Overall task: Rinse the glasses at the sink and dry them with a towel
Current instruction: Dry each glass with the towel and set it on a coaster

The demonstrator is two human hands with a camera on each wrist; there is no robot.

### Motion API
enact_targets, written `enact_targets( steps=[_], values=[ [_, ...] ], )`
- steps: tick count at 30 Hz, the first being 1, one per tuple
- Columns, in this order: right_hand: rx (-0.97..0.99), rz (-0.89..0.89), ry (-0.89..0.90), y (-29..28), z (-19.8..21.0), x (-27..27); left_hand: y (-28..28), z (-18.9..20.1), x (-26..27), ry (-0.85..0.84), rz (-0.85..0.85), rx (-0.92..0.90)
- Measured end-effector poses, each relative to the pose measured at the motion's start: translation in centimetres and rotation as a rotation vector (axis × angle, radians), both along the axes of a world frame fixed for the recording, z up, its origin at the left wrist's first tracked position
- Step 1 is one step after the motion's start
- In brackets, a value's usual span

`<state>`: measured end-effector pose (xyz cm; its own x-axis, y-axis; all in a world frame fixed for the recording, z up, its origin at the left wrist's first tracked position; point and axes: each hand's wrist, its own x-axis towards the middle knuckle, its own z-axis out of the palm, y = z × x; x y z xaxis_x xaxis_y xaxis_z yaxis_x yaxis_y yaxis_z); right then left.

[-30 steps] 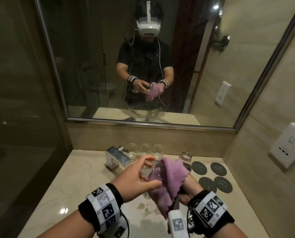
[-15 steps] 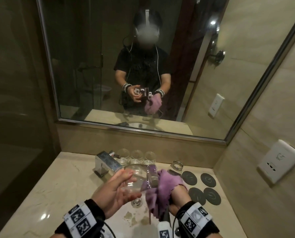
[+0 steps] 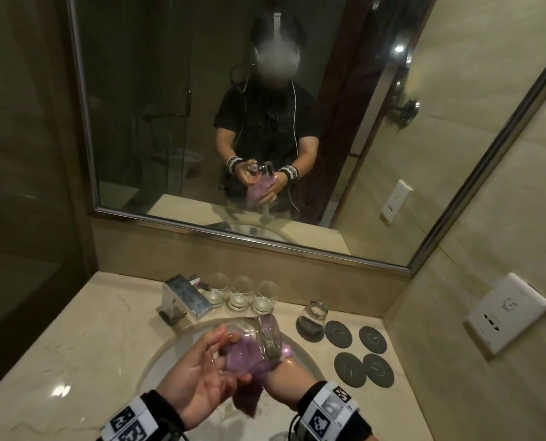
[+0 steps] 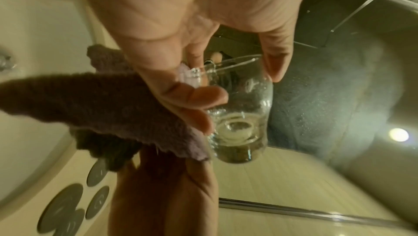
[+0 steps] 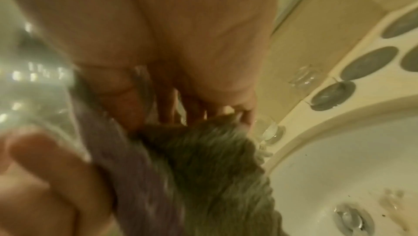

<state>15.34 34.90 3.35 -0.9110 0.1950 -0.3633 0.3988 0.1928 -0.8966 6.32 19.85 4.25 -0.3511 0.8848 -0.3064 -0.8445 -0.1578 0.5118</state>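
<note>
Drying inside: left hand (image 3: 201,374) has its fingers curled round the glass (image 3: 252,345) over the sink (image 3: 157,361), right hand (image 3: 284,377) pinching the towel (image 3: 243,358) stuffed in. I'd twist slowly and grip firm.

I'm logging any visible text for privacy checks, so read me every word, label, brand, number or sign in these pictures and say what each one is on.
No words or numbers can be read.
White wall socket plate: a faint embossed mark, too blurred to read.
Round dark grey coasters: faint clock-like line marks, no letters.
Black-and-white patterned wristbands: square code patterns, not text.
Clear drinking glass and purple towel: no markings seen.
</note>
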Motion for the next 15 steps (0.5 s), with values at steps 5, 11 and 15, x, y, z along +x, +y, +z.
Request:
enact_targets(
  steps=[5,11,15],
  values=[
    [-0.125,-0.457,0.138,2.6,0.6,1.5,1.0,0.6,-0.1,0.042,0.123,-0.017],
    [-0.252,-0.412,0.266,4.3,1.3,3.1,3.2,0.9,0.7,0.201,0.111,-0.111],
    [-0.242,-0.357,0.286,5.1,0.4,3.6,5.1,1.0,1.5,0.282,0.102,-0.208]
  ],
)
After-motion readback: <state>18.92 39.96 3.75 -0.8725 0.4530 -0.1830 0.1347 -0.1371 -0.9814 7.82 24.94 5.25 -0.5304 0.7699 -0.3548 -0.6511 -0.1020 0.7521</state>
